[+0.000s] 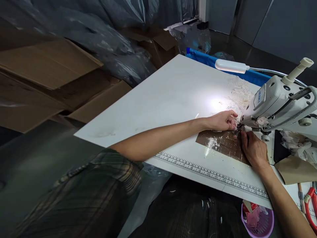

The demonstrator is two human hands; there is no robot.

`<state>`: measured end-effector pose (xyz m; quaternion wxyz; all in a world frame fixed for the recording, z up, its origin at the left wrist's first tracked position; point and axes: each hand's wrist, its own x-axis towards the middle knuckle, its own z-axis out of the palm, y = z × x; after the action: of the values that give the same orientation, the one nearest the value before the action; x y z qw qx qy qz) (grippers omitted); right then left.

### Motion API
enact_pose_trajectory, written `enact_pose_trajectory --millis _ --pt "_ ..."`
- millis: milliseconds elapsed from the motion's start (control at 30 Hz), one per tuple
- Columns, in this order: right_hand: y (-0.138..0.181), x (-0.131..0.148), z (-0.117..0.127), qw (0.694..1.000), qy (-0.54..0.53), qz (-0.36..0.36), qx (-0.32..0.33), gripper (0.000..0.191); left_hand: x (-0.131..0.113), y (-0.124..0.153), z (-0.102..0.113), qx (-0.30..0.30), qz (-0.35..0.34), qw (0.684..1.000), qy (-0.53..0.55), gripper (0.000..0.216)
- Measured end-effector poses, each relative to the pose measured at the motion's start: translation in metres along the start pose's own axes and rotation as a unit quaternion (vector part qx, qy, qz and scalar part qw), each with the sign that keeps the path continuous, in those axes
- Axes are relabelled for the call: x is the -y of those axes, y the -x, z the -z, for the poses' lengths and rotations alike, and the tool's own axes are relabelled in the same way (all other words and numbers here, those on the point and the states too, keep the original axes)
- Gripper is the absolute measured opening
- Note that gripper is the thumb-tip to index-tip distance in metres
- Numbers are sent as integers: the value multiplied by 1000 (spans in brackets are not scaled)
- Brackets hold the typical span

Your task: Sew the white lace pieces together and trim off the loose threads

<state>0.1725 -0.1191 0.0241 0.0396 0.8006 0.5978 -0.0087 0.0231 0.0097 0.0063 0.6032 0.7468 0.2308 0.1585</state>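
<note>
White lace (pixel 239 91) lies on the table behind and beside the needle end of a white sewing machine (pixel 274 100). My left hand (pixel 224 120) is just left of the presser foot (pixel 239 126), its fingers curled and pinching the lace edge. Close by on the right, my right hand (pixel 255 148) has its thumb and fingertips drawn together near the foot; what they hold is too small to make out. Under both hands lies a brown, shiny taped sheet (pixel 220 143), with a small piece of lace at its upper edge.
A white table (pixel 158 99) carries a printed ruler (pixel 210 175) along its front edge. A lamp (pixel 231 66) lights the lace. Red-handled pliers (pixel 309 205) lie at right, above a purple basket (pixel 268 223). Cardboard boxes (pixel 44 62) and plastic sheeting (pixel 99 39) stand at left.
</note>
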Motion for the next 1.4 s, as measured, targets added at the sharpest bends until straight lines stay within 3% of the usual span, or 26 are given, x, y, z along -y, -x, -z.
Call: enact_pose_trajectory --millis 200,667,967,1400 --pt "1 3 -1 999 -26 16 -25 33 2 -1 0 3 -17 1000 -19 47" --pt "-11 13 5 994 -98 -2 -39 27 -7 -2 -2 -19 37 998 -46 60" --pt "-10 12 -1 996 -34 29 -81 29 -9 -3 -3 -15 41 997 -66 73" --pt "-17 9 -15 982 -39 79 -168 42 5 -5 -3 -17 -29 995 -95 74"
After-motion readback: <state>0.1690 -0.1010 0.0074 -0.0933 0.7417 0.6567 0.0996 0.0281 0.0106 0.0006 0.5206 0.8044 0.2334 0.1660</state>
